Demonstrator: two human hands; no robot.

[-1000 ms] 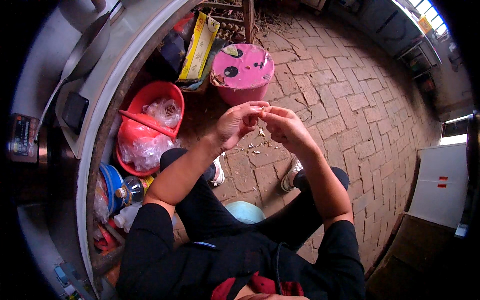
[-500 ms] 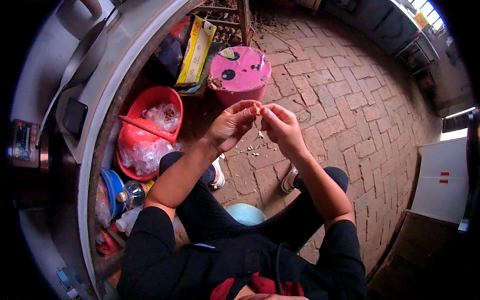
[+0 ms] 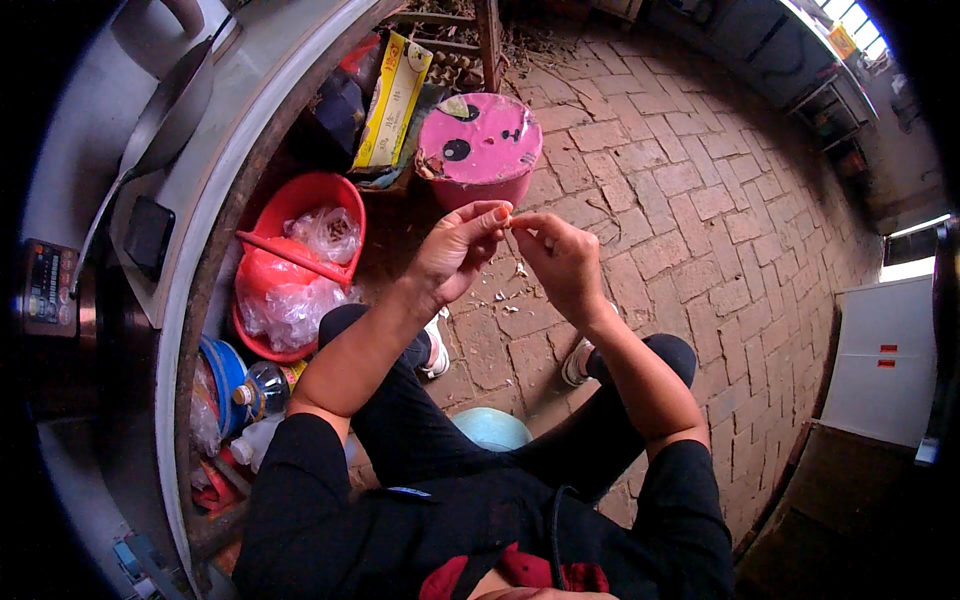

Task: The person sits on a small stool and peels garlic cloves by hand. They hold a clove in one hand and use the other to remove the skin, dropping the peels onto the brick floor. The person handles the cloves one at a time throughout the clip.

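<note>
Both of my hands meet in front of me, over the brick floor. My left hand [image 3: 462, 250] pinches a small orange-tinted piece [image 3: 506, 211] between thumb and forefinger; its kind is too small to make out. Pressed against that same piece are the closed fingertips of my right hand [image 3: 562, 262], the back of the hand turned up. Small whitish scraps [image 3: 508, 297] lie scattered on the floor below. Just beyond my hands stands a pink round stool [image 3: 490, 140] with a cartoon face on its worn top.
At the left, a red basket [image 3: 350, 190] holds plastic bags, with bottles [image 3: 268, 388] nearer me. A yellow-and-white carton [image 3: 392, 100] leans beside the stool. The counter [image 3: 235, 150] carries a pan [image 3: 170, 110] and a phone [image 3: 150, 235]. A light-blue round object [image 3: 492, 428] sits between my legs.
My right hand has turned at the wrist, its back now more upward, and its fingertips have shifted slightly left and down. My left hand has barely moved and keeps its pinch.
</note>
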